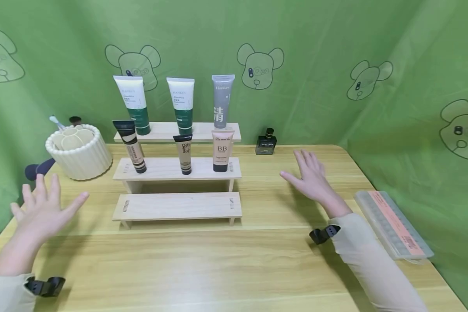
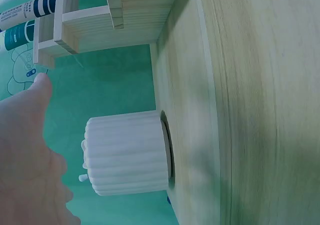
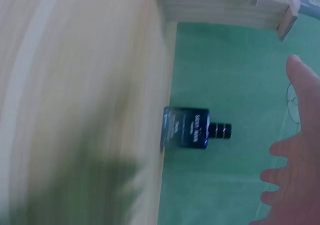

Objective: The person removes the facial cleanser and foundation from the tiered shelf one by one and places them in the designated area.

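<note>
My left hand (image 1: pixel 43 210) is held over the table with its fingers spread, holding nothing, in front of a white ribbed container (image 1: pixel 79 151). Over the table's right side my right hand (image 1: pixel 310 177) is also empty, fingers stretched toward a dark perfume bottle (image 1: pixel 266 143) at the back. Between the hands stands a three-step wooden rack (image 1: pixel 175 206). On its top step are two white-and-green tubes (image 1: pixel 134 102) and a grey tube (image 1: pixel 221 102). The middle step carries a black-capped tube (image 1: pixel 132 149), a small beige tube (image 1: pixel 185 156) and a pink BB cream tube (image 1: pixel 221 151). Its lowest step is bare.
Brushes (image 1: pixel 75 120) poke out of the white container, and a dark blue object (image 1: pixel 39 169) lies beside it. A clear plastic case (image 1: pixel 394 225) with a pink label rests along the table's right edge. Green curtain (image 1: pixel 316 26) surrounds the table's back and sides.
</note>
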